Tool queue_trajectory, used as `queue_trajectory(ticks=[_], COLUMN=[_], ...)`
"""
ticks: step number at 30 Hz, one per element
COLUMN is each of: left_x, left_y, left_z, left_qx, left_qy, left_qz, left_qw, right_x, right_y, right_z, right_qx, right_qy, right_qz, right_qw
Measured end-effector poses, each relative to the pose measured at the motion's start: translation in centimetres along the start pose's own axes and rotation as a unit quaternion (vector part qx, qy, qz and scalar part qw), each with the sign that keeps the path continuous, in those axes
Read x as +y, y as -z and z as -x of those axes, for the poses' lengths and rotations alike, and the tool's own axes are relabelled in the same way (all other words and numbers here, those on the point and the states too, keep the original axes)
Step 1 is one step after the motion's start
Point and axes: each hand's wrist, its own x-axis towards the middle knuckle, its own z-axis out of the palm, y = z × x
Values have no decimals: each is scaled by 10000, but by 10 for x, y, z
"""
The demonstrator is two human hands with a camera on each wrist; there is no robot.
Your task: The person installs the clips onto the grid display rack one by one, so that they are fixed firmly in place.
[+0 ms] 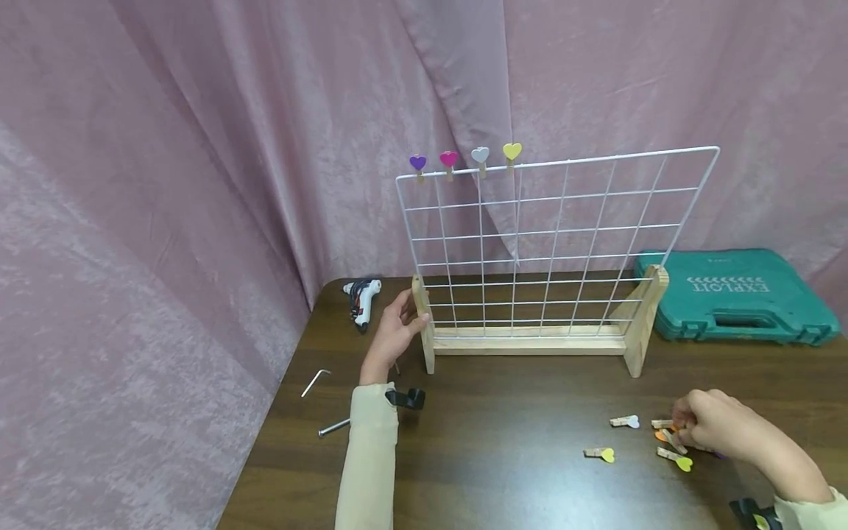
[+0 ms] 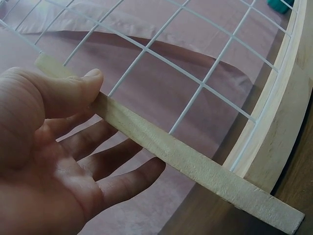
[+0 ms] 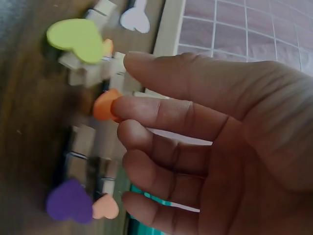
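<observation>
My left hand (image 1: 395, 329) grips the left wooden upright (image 2: 161, 142) of a stand, thumb on one side and fingers on the other. The stand holds a white wire grid (image 1: 563, 197). Clipped along the grid's top wire are purple (image 1: 417, 163), pink (image 1: 448, 158), white (image 1: 480, 154) and yellow (image 1: 512, 151) heart clothespins. My right hand (image 1: 718, 423) reaches down among loose heart clothespins, thumb and index finger apart. Its index fingertip meets an orange heart clothespin (image 3: 103, 106) in the right wrist view. Close by lie yellow-green (image 3: 76, 40) and purple (image 3: 70, 201) heart clothespins.
A green tool case (image 1: 742, 294) lies behind the stand's right end. Left of the stand are a glue gun (image 1: 363, 300), a hex key (image 1: 314, 383) and a metal bolt (image 1: 334, 427). Pink curtains (image 1: 318, 132) hang behind the brown table (image 1: 503, 442).
</observation>
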Motion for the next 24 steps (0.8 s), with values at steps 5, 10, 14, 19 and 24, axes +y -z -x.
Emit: queue_trajectory(ticks=[5, 10, 14, 19, 24], left_x=[0, -1, -1, -1, 0], left_y=[1, 0, 1, 1, 1], left_z=[0, 1, 0, 0, 1], left_qx=[-13, -35, -21, -37, -72], left_qy=[26, 113, 55, -46, -23], left_qz=[11, -54, -107, -211, -258], left_qw=[10000, 9999, 9999, 9998, 9996], right_x=[-6, -11, -11, -12, -15], right_y=[-12, -23, -25, -22, -12], right_z=[-2, -2, -4, -6, -7], right_qx=[124, 470, 732, 710, 1052], right_qy=[-376, -454, -241, 73, 934], right_qz=[213, 492, 667, 658, 271], right_qw=[9990, 9966, 9948, 9953, 9897])
